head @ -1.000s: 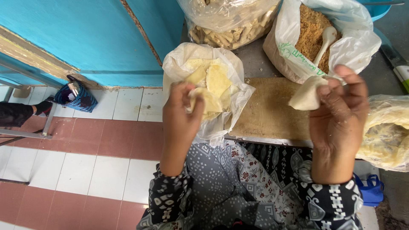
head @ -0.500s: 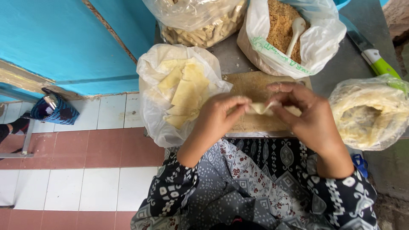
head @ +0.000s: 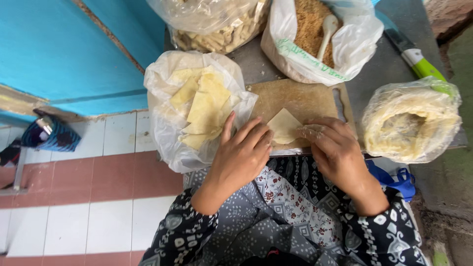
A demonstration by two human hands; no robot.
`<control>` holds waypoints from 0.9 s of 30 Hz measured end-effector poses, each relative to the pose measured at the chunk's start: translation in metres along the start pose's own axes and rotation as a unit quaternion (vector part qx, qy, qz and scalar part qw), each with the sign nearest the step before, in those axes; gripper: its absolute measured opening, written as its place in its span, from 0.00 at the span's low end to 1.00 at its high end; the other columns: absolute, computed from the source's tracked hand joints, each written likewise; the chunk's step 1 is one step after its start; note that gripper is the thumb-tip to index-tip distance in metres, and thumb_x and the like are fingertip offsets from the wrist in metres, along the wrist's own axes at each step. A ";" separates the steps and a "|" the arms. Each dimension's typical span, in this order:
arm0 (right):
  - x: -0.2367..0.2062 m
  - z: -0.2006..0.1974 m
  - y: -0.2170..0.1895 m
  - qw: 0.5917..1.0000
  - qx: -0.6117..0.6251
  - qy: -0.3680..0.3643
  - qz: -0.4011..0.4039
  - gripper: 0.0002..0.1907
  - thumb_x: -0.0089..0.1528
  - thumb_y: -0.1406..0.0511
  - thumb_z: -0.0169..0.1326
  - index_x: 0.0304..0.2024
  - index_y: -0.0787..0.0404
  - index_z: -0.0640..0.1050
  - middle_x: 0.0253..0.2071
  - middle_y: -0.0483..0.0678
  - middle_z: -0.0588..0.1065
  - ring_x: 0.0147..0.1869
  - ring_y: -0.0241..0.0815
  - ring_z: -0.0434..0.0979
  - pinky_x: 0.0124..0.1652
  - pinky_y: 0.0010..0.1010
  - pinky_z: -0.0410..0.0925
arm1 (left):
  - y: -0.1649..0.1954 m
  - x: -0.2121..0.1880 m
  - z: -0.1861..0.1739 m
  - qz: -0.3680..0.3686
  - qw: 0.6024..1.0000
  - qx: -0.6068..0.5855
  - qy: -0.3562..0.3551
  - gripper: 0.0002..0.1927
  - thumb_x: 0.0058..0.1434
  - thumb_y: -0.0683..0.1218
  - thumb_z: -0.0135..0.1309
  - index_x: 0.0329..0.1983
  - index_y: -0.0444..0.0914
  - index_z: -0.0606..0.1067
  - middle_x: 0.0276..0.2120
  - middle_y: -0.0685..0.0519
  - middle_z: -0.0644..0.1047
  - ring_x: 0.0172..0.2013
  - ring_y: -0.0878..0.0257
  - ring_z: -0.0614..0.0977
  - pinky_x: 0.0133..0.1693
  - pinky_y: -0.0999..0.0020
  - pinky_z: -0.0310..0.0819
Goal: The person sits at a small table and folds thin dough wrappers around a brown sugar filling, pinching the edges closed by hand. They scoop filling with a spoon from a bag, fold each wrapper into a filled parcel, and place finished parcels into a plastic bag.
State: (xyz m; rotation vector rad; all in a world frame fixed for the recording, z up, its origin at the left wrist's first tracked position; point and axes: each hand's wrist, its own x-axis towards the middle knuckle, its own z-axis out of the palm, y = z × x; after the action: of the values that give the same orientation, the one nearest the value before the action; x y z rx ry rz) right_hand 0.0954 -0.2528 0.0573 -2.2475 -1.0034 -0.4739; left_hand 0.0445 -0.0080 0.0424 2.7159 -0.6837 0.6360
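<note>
1. Change, as I read it from the remote feed: half a second ago both hands met in the air over the board, pinching one pale wrapper between them. Now that wrapper (head: 284,126) lies flat on the wooden board (head: 315,98), a triangle pointing away from the person. I judge the sheet has been set down for working on.
2. Left hand (head: 241,152): palm down, fingers spread, fingertips resting at the wrapper's left edge. Not clamped on anything.
3. Right hand (head: 335,148): palm down, fingers lightly curled, touching the wrapper's right edge. The hands sit close together with the sheet between them.
4. Count, left to right. Left of the left hand: one open plastic bag of cut wrappers (head: 199,106), sheets stacked, number not countable.
5. Beyond the left hand: one clear bag of small pale pieces (head: 221,29).
6. Beyond the right hand: one white bag of brown crumb filling (head: 308,24), with one white spoon (head: 326,29) in it.
7. Right of the right hand: one bagged roll of wrapper sheets (head: 411,120); beyond it, one green-handled knife (head: 416,56).
8. Totals: four bags, one spoon, one knife, one board, one wrapper laid out.
</note>
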 end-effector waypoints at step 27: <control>-0.062 -0.077 0.052 0.927 -0.300 -0.089 0.208 0.18 0.63 0.70 0.54 0.51 0.46 0.84 0.49 0.49 0.74 0.54 0.52 0.75 0.53 0.44 0.70 | 0.116 0.029 0.108 -0.086 0.818 -0.566 -0.057 0.26 0.69 0.44 0.55 0.70 0.36 0.68 0.55 0.44 0.79 0.45 0.57 0.85 0.46 0.63 0.81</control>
State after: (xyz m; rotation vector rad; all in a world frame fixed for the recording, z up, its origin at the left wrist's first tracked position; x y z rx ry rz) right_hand 0.0896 -0.3636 0.0601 -3.0028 -0.4582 -0.4298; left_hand 0.0465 -0.1567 -0.0200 1.6457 -0.5547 -0.0435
